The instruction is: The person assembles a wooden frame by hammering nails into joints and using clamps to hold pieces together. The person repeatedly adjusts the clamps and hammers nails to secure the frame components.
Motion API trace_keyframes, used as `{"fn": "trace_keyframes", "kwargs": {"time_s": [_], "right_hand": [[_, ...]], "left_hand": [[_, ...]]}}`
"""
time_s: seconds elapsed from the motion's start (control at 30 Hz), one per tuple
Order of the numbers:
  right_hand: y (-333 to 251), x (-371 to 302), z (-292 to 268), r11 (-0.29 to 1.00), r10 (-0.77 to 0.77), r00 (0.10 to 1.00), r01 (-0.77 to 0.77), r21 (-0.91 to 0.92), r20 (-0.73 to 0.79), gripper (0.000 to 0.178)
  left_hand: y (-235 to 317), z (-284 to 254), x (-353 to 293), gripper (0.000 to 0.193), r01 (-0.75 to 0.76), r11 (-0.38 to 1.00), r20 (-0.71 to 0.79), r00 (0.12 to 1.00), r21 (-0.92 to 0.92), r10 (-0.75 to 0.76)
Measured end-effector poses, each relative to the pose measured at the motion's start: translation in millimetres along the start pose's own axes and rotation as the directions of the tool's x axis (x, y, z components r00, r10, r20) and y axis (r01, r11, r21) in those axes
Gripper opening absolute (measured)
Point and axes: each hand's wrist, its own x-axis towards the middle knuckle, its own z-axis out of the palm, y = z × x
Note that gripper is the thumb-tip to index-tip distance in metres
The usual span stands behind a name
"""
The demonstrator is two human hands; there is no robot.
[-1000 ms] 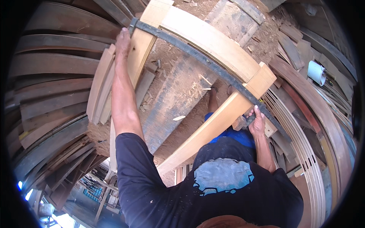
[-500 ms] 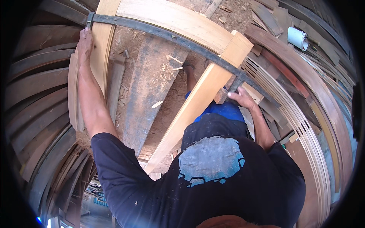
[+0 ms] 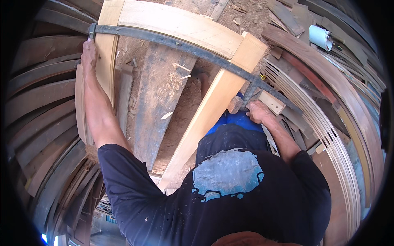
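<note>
A long dark metal bar clamp lies across a pale wooden frame. The frame's top rail joins a left stile and a right stile. My left hand is closed on the clamp's jaw at the left stile's outer edge. At the other end, my right hand is closed around the lower part of the sliding jaw, partly hiding it. A small wooden block sits beside that jaw, against the right stile.
Dark boards are stacked along the left. Long curved-looking strips and brown planks lie at the right, near a white cylindrical container. A dusty plank with wood shavings lies under the frame.
The clamp and frame have shifted slightly left. My right hand has moved a little left and down, its fingers now curled around the jaw. My left hand keeps its hold.
</note>
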Motion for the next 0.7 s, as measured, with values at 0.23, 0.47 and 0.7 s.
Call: {"fn": "trace_keyframes", "kwargs": {"time_s": [0.23, 0.47, 0.7], "right_hand": [[17, -34, -32, 0.945, 0.163, 0.934, -0.055, 0.321, -0.319, 0.037], [2, -5, -87, 0.994, -0.078, 0.753, 0.113, 0.012, -0.654, 0.053], [-5, 6, -97, 0.829, -0.134, 0.833, 0.392, 0.4, -0.538, 0.043]], "left_hand": [[6, 7, 7, 0.07, 0.05, 0.998, 0.013, 0.999, -0.024, -0.049], [44, 15, -34, 0.067, 0.109, 0.974, -0.542, 0.84, 0.197, 0.016], [220, 54, -233, 0.05, 0.444, 0.468, 0.383, 0.896, -0.764, -0.226]]}}
